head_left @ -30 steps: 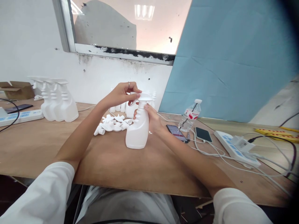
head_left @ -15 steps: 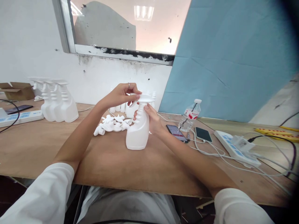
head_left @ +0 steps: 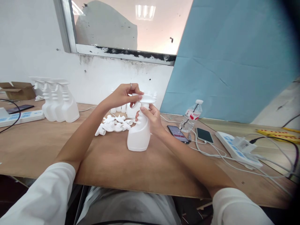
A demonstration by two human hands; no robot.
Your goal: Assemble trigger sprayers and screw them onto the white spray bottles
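A white spray bottle (head_left: 138, 137) stands upright on the table in front of me, its trigger spray head (head_left: 148, 99) on top. My left hand (head_left: 128, 95) pinches the front of the spray head between thumb and fingers. Around the bottle's neck, just below the head, my right hand (head_left: 152, 118) is closed, its thumb across the front. Behind and to the left lies a pile of loose white trigger heads (head_left: 113, 124). More white bottles (head_left: 120, 108) stand behind my hands, partly hidden.
Several white bottles with spray heads (head_left: 61, 103) stand in a row at left, near a power strip (head_left: 25, 118) and a cardboard box (head_left: 17, 90). To the right are a water bottle (head_left: 193, 114), two phones (head_left: 177, 134), cables and another power strip (head_left: 236, 150).
My right thumb has shifted left across the bottle's neck, and the right fingers have moved up around it. My left hand keeps its pinch on the spray head.
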